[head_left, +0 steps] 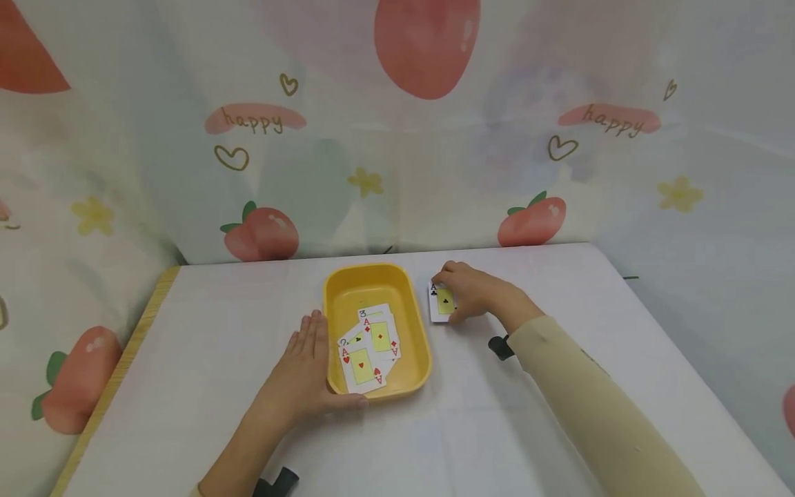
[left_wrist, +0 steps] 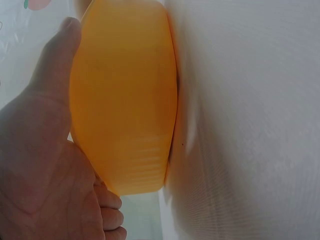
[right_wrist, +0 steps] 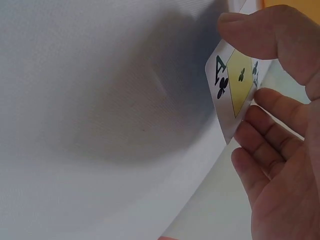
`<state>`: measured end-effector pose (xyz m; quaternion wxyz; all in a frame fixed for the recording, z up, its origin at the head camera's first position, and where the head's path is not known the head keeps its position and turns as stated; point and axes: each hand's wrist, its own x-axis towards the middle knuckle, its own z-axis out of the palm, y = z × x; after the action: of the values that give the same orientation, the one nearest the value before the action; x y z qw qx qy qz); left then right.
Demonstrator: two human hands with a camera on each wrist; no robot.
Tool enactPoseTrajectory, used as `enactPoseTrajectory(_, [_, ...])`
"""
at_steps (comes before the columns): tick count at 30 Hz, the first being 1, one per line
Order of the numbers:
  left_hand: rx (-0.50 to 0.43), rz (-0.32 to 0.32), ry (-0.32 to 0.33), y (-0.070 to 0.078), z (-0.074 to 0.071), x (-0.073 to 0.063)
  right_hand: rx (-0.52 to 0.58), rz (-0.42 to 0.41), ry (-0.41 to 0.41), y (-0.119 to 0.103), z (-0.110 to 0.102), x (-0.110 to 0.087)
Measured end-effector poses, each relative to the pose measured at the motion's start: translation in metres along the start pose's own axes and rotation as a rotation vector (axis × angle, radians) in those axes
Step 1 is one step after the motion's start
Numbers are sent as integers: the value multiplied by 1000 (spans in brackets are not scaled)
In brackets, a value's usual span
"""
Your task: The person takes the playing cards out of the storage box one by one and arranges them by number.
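Observation:
A yellow plastic tray (head_left: 422, 345) sits on the white table with several playing cards (head_left: 361, 366) inside, among them the ace of hearts and the ace of diamonds. My left hand (head_left: 304, 369) rests against its left side, fingers straight along the wall and thumb stretched along the near rim. The left wrist view has the tray's outer wall (left_wrist: 125, 100) beside the thumb and palm. To the right of the tray, my right hand (head_left: 472, 293) pinches an ace of clubs (head_left: 439, 304) between thumb and fingers. The right wrist view shows the card's face (right_wrist: 240, 82) under the thumb.
A printed cloth (head_left: 397, 159) with hearts and fruit hangs behind and beside the table. A wooden edge strip (head_left: 118, 373) runs along the table's left side. Black wrist-mounted pieces show below the left hand (head_left: 276, 483) and beside the right wrist.

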<state>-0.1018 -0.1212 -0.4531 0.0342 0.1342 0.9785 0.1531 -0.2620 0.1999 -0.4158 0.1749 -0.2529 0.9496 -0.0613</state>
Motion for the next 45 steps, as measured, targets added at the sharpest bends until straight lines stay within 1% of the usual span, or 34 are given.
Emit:
enactPoseTrajectory(5, [0,5,1,0,0,0,8,10,-18,3,4,4])
enactPoseTrajectory(10, [-11,3,-2,0,-1,0,3,-9,-38,5,8,7])
enactPoseTrajectory(16, [-16,-2,-14,1,-2,0,-17,-10,-71,4,8,8])
enactPoseTrajectory(21, [-31,-4,-16,0,-2,0,-33,-6,-59,2,7,6])
enactPoseTrajectory(25, [-38,4,-8,-1,-2,1,-3,15,-34,-4,3,-2])
enactPoseTrajectory(28, [-37,10,-5,-2,-2,1,26,4,-7,-12,-2,-12])
enactPoseTrajectory(33, [-38,7,-7,-3,-1,1,43,-57,87,-30,-11,-25])
enactPoseTrajectory(36, [-39,-3,-16,-4,0,1,22,-95,158,-43,-13,-30])
enactPoseTrajectory(39, [-41,-15,-20,-4,1,0,-8,-143,206,-58,-15,-35])
enactPoseTrajectory(42, [-43,-24,-24,-3,2,0,-37,-204,221,-71,-16,-40])
enactPoseTrajectory(45, [-49,-24,-32,-2,1,1,-60,-247,212,-83,-15,-43])
